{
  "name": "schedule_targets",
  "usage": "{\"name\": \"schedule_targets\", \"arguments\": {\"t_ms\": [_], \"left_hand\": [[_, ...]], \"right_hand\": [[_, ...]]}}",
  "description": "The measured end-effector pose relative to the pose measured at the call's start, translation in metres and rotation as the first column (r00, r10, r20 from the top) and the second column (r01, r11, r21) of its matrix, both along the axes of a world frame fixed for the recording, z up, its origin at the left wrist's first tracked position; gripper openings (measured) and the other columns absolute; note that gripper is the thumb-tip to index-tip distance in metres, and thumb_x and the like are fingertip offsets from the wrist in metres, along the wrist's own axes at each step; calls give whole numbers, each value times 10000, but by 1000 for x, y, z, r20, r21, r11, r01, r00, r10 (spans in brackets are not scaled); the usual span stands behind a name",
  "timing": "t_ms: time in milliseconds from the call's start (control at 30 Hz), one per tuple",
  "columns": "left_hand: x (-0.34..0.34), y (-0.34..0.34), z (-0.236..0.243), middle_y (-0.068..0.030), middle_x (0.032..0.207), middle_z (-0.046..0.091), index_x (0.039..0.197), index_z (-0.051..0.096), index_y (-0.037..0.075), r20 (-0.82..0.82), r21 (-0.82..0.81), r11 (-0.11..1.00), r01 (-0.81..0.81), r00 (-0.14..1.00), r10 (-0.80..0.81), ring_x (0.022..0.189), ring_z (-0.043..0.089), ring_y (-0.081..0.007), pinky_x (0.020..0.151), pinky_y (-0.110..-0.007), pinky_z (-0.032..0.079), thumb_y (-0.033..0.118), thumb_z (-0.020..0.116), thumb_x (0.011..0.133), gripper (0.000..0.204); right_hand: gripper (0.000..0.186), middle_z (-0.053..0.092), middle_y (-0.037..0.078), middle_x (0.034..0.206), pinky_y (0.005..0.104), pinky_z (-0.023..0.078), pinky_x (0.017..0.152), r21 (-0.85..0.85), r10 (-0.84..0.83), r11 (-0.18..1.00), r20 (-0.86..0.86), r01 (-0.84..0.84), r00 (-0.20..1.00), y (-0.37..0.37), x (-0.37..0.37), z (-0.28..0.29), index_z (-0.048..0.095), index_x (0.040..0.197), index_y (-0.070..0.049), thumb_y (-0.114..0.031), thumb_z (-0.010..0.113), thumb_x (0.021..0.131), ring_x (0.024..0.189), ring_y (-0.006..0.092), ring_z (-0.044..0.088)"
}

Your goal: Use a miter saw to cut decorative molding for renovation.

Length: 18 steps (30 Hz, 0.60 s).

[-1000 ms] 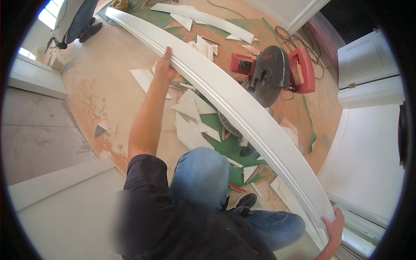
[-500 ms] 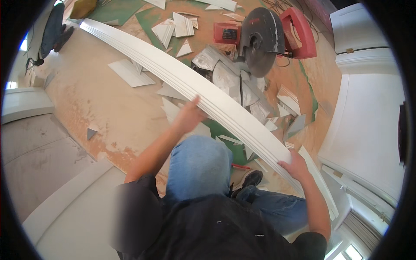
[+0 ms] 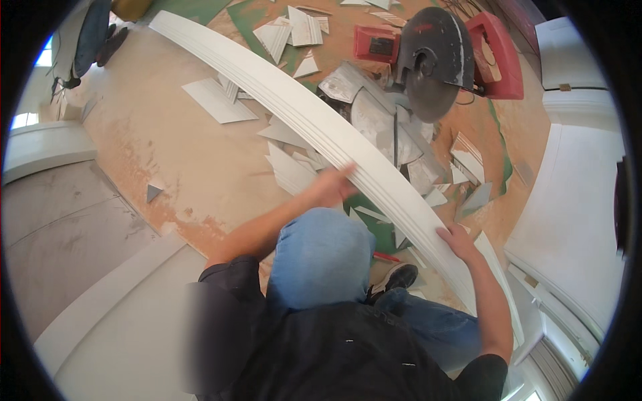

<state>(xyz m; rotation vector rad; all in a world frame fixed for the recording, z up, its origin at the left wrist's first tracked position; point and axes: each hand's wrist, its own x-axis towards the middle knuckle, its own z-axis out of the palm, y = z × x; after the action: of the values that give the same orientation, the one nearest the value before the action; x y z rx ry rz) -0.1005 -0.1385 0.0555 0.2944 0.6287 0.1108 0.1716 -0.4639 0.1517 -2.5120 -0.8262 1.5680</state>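
Observation:
A long white moulding (image 3: 267,87) with grooves along its near edge runs slantwise from the far left down to the right, over my knees and in front of the saw. My left hand (image 3: 332,187) is at its near edge around the middle, slightly blurred, fingers curled at the grooves. Closer to me on the right, my right hand (image 3: 461,242) grips the moulding, with its thumb on the face and its fingers hidden. Just beyond the moulding stands a mitre saw (image 3: 435,63) with a round blade, black guard and red handle; the moulding appears to pass its grey base.
White moulding offcuts (image 3: 217,100) and a grey triangular scrap (image 3: 154,193) lie on the dusty floor. A red pencil-like stick (image 3: 386,257) lies by my shoe. White panels (image 3: 562,194) stand on the right. Another person's legs (image 3: 93,40) show at the far left.
My left hand has slid along the moulding toward my right hand, which stays on it. The whole view has shifted, so the saw and scraps appear farther right.

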Motion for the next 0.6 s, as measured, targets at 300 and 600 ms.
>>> {"name": "schedule_targets", "arguments": {"t_ms": [300, 600], "left_hand": [[-52, 105, -33, -145, 1436, 614, 1471, 484, 12, -202, 97, 969, -227, 949, 242, 1337, 581, -271, 1168, -432, 448, 417, 479, 1103, 547], [-28, 161, -43, -143, 1395, 604, 1430, 494, -12, -324, 385, 904, -187, 890, 322, 1284, 601, -298, 1135, -454, 492, 273, 651, 1046, 504]], "right_hand": [[594, 712, 301, 1065, 500, 513, 943, 185, 180, 962, 133, -203, 975, -55, -44, -20, 673, 1221, 20, -520, 544, 1011, 1049, 488, 663], [543, 697, 255, 916, 452, 507, 839, -103, 154, 983, 13, -152, 988, -161, 27, 34, 704, 1013, 19, -505, 564, 1012, 885, 373, 661]]}}
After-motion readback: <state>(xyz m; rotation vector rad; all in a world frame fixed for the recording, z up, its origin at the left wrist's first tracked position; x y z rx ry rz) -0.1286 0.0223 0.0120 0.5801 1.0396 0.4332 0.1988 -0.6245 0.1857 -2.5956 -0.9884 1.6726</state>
